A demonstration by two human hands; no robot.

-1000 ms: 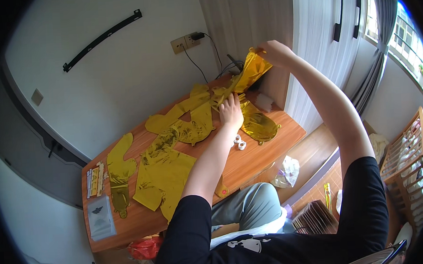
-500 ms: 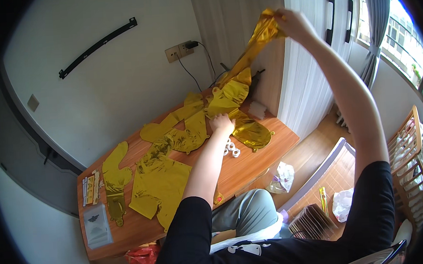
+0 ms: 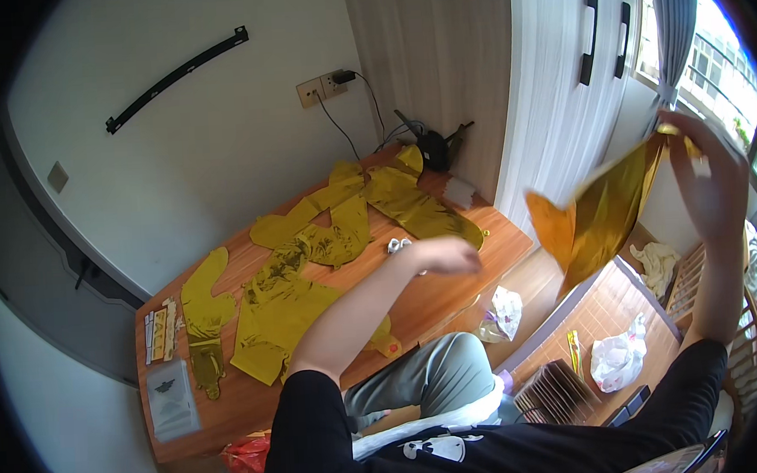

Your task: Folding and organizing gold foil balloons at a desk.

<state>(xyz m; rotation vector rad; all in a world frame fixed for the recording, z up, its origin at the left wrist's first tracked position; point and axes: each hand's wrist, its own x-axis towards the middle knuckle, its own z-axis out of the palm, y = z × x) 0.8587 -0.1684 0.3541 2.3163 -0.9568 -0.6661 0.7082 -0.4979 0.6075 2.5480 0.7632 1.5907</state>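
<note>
Foil piece, gold in color, hangs from the right hand, to the right of the wooden table and clear of its top. The right hand is raised, with the fingers closed on the upper corner of the foil piece; the lower end hangs free and is blurred. The left hand extends above the right portion of the wooden table, palm down, and appears to hold nothing. Its fingers are blurred; whether they are curled or extended cannot be determined. Small white rolls lie just beside the left wrist, partly covered by the forearm. A long foil shape lies flat beyond the left hand, near the black device at the rear corner. A broad foil shape covers the middle of the wooden table. A narrow foil shape lies to its left, near the clear sleeve and the printed cards. A white bag rests on the low surface at lower right.
</note>
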